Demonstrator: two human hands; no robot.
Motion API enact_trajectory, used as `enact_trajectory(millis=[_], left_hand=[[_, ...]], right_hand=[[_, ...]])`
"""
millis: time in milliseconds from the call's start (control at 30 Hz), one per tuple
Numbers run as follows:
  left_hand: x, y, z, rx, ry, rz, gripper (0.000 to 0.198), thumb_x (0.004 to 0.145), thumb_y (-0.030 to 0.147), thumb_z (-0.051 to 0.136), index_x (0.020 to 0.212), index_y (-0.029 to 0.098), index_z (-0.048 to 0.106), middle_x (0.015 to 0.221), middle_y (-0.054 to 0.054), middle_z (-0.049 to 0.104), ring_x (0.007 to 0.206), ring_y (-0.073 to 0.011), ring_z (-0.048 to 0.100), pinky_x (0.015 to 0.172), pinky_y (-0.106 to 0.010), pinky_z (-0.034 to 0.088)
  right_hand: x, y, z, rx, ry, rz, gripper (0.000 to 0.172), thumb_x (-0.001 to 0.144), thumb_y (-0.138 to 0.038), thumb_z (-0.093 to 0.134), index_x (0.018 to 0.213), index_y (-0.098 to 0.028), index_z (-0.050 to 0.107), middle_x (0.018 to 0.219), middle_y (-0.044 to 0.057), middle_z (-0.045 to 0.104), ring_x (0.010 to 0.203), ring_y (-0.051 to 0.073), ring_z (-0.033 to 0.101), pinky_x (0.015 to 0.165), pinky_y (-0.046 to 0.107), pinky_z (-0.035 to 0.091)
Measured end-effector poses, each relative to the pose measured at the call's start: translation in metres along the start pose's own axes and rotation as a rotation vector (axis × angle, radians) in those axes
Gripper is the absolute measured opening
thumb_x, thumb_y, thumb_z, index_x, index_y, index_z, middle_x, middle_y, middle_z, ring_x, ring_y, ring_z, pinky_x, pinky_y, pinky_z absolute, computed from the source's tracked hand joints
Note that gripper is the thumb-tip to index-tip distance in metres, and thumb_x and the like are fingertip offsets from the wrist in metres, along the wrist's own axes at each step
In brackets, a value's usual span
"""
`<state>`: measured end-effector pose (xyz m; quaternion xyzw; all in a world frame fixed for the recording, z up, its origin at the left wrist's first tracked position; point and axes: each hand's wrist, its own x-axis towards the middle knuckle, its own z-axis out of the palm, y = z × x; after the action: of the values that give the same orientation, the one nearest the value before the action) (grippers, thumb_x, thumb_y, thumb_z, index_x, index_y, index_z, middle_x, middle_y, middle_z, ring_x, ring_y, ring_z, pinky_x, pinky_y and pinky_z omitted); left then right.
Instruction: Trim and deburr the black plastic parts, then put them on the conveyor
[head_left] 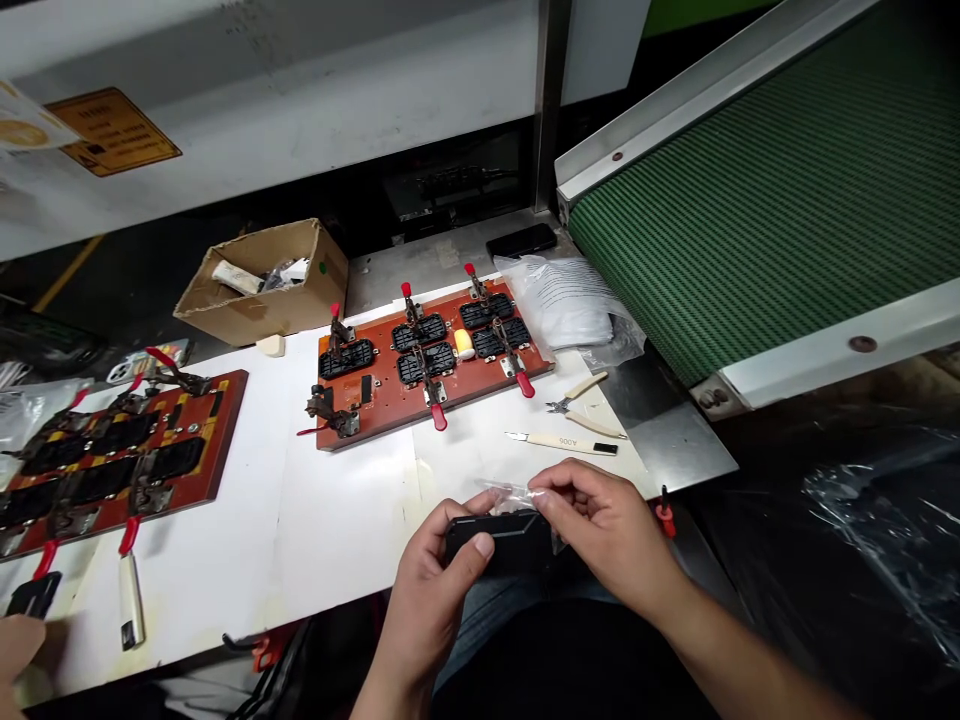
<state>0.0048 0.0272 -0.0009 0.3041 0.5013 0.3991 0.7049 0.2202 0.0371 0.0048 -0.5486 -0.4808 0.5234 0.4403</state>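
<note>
Low in the view, my left hand (439,575) is wrapped round a black rectangular plastic case (499,540), its thumb lying on the face. My right hand (600,525) pinches a clear plastic film or bag (514,495) at the case's far edge; the lower right part of the case is hidden behind that hand. Just beyond lie a craft knife (562,443) with a pale handle and a pair of cream-handled nippers (581,405). Farther off stands a red-brown fixture board (390,425), where toggle clamps with red handles sit over several black parts.
A second clamp board (225,430) stands left, with another knife (130,600) and another person's hand (19,645) near it. Behind are a cardboard box (262,315), a bagged white stack (574,310) and a phone (521,241). A green conveyor belt (787,200) slopes at right.
</note>
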Motion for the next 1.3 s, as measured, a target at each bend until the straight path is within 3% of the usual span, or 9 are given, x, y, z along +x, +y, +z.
enact_trajectory(millis=[167,300,567,767,867,933,1067,1167,1300], left_hand=[[0.001,-0.004,0.012,-0.058,0.089,0.051,0.033,0.089,0.041,0.087,0.092,0.018,0.064,0.089,-0.002,0.071,0.084,-0.0159,0.066,0.081,-0.027,0.055],[0.004,-0.016,0.023,-0.095,0.305,0.158,0.037,0.089,0.045,0.087,0.101,0.019,0.064,0.095,-0.002,0.072,0.087,-0.0163,0.068,0.081,-0.027,0.057],[-0.008,-0.049,0.028,0.133,0.471,0.278,0.041,0.097,0.056,0.076,0.117,0.022,0.067,0.114,-0.004,0.076,0.107,-0.0196,0.072,0.099,-0.03,0.058],[-0.007,-0.037,0.034,0.026,0.564,0.259,0.044,0.095,0.061,0.077,0.113,0.022,0.066,0.1,-0.002,0.077,0.09,-0.0174,0.074,0.083,-0.027,0.063],[-0.006,-0.038,0.03,0.161,0.441,0.263,0.045,0.102,0.058,0.068,0.134,0.026,0.071,0.139,-0.007,0.075,0.129,-0.0239,0.071,0.111,-0.033,0.059],[-0.008,-0.04,0.025,0.262,0.257,0.275,0.047,0.107,0.054,0.061,0.148,0.03,0.068,0.166,-0.006,0.057,0.157,-0.0264,0.05,0.131,-0.039,0.044],[-0.009,-0.033,0.015,0.386,0.007,0.242,0.048,0.107,0.051,0.063,0.15,0.033,0.068,0.172,-0.006,0.049,0.162,-0.0292,0.043,0.138,-0.046,0.032],[-0.008,-0.021,0.009,0.427,0.055,0.212,0.05,0.102,0.051,0.07,0.149,0.034,0.069,0.162,-0.006,0.061,0.155,-0.0301,0.053,0.134,-0.047,0.039],[-0.009,-0.007,0.003,0.437,0.208,0.18,0.061,0.097,0.049,0.079,0.154,0.034,0.063,0.157,-0.006,0.066,0.147,-0.03,0.062,0.127,-0.042,0.049]], right_hand=[[-0.005,0.007,0.004,-0.15,0.014,-0.243,0.012,0.104,-0.027,0.072,0.109,-0.029,0.083,0.099,0.002,0.075,0.089,0.017,0.072,0.076,0.026,0.058],[-0.015,0.018,0.022,-0.249,0.051,-0.398,0.019,0.106,-0.02,0.068,0.12,-0.027,0.079,0.101,0.003,0.076,0.091,0.017,0.073,0.082,0.028,0.059],[-0.021,0.023,0.04,-0.151,0.056,-0.391,0.027,0.107,-0.016,0.065,0.129,-0.026,0.076,0.104,0.004,0.074,0.09,0.015,0.073,0.08,0.025,0.06],[-0.026,0.028,0.047,-0.184,-0.058,-0.476,0.036,0.107,-0.018,0.062,0.141,-0.024,0.073,0.106,0.008,0.075,0.094,0.021,0.074,0.084,0.032,0.063],[-0.025,0.021,0.048,-0.08,-0.044,-0.38,0.037,0.108,-0.019,0.062,0.143,-0.027,0.072,0.109,0.006,0.075,0.096,0.019,0.073,0.086,0.03,0.062],[-0.022,0.014,0.044,-0.042,0.012,-0.341,0.039,0.109,-0.02,0.059,0.146,-0.03,0.07,0.114,0.006,0.074,0.103,0.019,0.072,0.093,0.03,0.061],[-0.023,0.001,0.033,-0.04,-0.114,-0.408,0.042,0.108,-0.017,0.055,0.147,-0.029,0.069,0.111,0.007,0.07,0.1,0.02,0.071,0.091,0.033,0.061],[-0.03,0.002,0.028,0.002,-0.212,-0.385,0.04,0.107,-0.018,0.06,0.143,-0.03,0.07,0.109,0.005,0.072,0.094,0.018,0.071,0.085,0.031,0.061],[-0.041,0.018,0.022,0.138,-0.183,-0.109,0.021,0.107,-0.031,0.067,0.126,-0.028,0.074,0.104,0.003,0.075,0.087,0.016,0.07,0.08,0.028,0.059]])
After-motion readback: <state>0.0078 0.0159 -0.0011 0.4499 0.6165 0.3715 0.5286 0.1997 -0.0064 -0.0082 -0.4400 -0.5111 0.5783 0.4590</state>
